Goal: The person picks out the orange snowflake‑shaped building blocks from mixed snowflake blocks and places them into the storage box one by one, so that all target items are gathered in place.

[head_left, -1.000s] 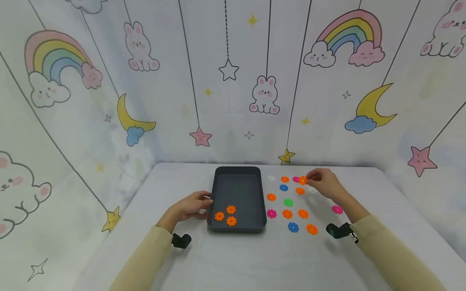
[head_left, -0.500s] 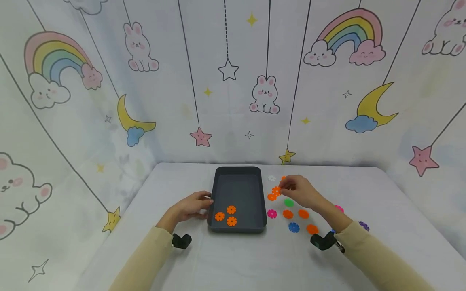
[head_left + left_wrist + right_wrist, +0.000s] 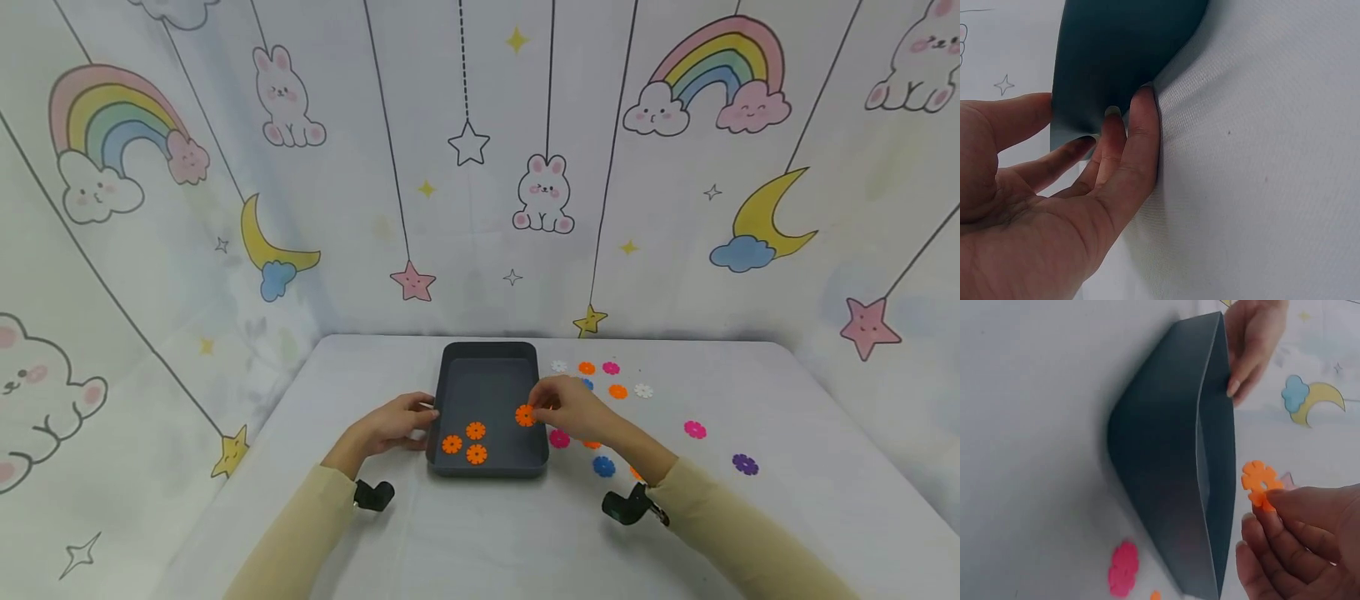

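A dark grey rectangular tray (image 3: 491, 471) stands on the white table, with three orange flower-shaped discs (image 3: 476, 431) lying near its front left corner. My left hand (image 3: 393, 423) holds the tray's left side; in the left wrist view the fingers (image 3: 1141, 131) lie along the outer wall and the thumb reaches over the rim. Above the right part of the tray my right hand (image 3: 573, 408) pinches another orange flower-shaped disc (image 3: 1259, 478) between thumb and fingertips. In the right wrist view this disc is tilted up, apart from the tray.
Several loose flower-shaped discs lie right of the tray: a white disc (image 3: 643, 391), a blue disc (image 3: 603, 467), a magenta disc (image 3: 695, 429) and a purple disc (image 3: 745, 464) among them. My right hand and forearm hide some. A patterned curtain (image 3: 360, 208) hangs behind the table.
My right hand has carried the orange flower-shaped disc leftwards from the far right group of discs to above the tray. My left hand and the tray have stayed put.
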